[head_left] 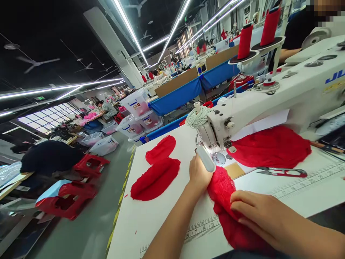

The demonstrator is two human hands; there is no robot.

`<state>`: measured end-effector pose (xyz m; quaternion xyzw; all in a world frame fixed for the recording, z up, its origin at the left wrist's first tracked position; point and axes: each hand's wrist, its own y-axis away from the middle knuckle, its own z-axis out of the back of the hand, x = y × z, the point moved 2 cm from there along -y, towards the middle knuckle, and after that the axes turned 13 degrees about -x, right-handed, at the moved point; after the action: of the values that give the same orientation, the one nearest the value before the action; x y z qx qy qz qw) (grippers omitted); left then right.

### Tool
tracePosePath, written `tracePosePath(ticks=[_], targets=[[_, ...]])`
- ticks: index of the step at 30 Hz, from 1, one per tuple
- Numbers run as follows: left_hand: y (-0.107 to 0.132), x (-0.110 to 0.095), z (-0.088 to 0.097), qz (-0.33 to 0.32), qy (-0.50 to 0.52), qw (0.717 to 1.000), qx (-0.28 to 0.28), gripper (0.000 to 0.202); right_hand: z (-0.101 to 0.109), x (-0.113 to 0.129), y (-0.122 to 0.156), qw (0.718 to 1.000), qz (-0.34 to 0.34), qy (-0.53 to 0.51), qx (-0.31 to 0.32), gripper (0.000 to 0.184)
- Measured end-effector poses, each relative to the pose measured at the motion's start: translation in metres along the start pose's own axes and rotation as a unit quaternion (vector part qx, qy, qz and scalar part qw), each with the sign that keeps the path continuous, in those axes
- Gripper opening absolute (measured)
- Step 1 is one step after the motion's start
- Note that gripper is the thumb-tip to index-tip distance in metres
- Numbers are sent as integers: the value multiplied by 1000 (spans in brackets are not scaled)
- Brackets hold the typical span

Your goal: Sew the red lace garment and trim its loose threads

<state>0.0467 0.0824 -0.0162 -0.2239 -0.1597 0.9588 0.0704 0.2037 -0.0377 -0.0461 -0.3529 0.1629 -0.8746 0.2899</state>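
A piece of red fabric (222, 187) hangs from beside the needle area down over the table's front edge. My right hand (258, 212) is closed on it, its fingers bent over the cloth. My left hand (198, 172) is at the fabric's upper end, left of the white sewing machine's (258, 93) needle. A pale rounded machine part (206, 159) covers its fingers, so their grip is hidden. Red cut pieces lie flat on the left, a small one (161, 149) above a larger one (155, 180). More red fabric (269, 147) is spread under the machine arm.
Red-handled thread snips (283, 172) lie right of my hands, above a ruler scale printed on the white table (159, 223). Red thread cones (244, 41) stand behind the machine. Red stools (67, 198), clear plastic bins (134, 102) and other people at work are beyond the table.
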Motion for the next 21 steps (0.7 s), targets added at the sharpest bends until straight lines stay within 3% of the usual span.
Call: tracePosePath(ticks=[9, 15, 21], targets=[[-10, 3, -7, 40, 29, 999, 20, 12, 32, -11, 26, 997, 23, -20, -75, 27], [-22, 6, -15, 67, 9, 997, 38, 17, 31, -8, 25, 997, -17, -26, -66, 25], [-40, 14, -26, 133, -6, 990, 49, 19, 29, -9, 28, 997, -21, -6, -69, 25]])
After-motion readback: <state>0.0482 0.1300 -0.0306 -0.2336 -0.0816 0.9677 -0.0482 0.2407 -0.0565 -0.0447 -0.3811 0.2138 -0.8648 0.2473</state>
